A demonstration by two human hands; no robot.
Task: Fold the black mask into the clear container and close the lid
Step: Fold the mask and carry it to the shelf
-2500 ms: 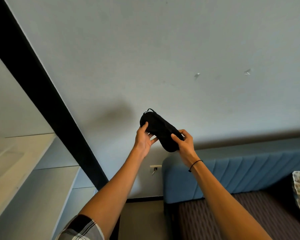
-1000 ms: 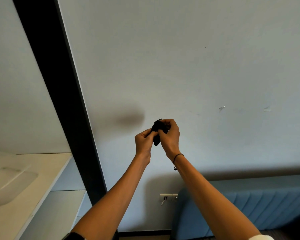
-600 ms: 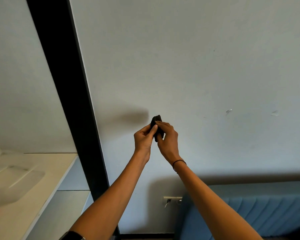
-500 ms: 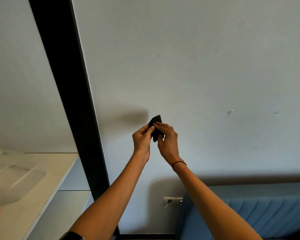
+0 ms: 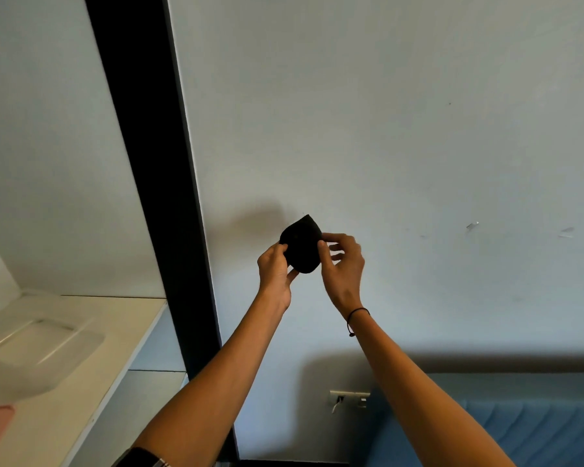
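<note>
1. Nearest the camera, on the pale bench [image 5: 91,375] at lower left, lies the clear container [image 5: 38,352], blurred.
2. Farther out, both hands hold the black mask [image 5: 302,244] up before the wall [image 5: 385,129].
3. Its long axis runs near upright, pointed end up, rounded end down.
4. Left hand [image 5: 275,271] pinches its left edge; right hand [image 5: 343,267] grips its right edge, thumb in front.
5. Folded small, matte, teardrop-shaped.
</note>
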